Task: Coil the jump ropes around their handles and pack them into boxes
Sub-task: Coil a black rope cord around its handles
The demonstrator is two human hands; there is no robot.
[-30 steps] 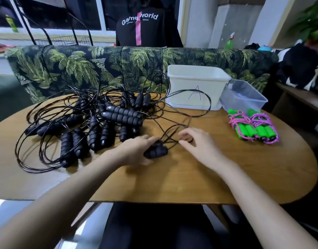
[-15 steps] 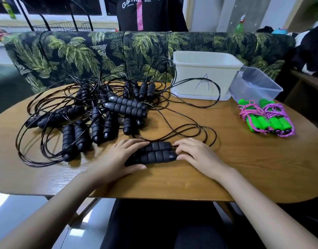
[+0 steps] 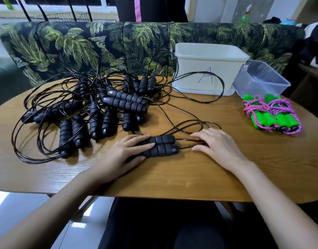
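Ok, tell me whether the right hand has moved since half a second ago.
Yes. Against the white box, the right hand has slid rightward, off the black handles' ends and along the cords.

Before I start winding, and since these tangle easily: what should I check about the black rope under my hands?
1. Two black foam handles side by side on the wooden table: ok.
2. Left hand lying flat on them: ok.
3. Right hand gripping the thin black cord: not ok, fingers only rest on it.
4. Cord free of the tangled heap of black ropes: cannot tell.
5. White plastic box marked A open: ok; contents hidden.
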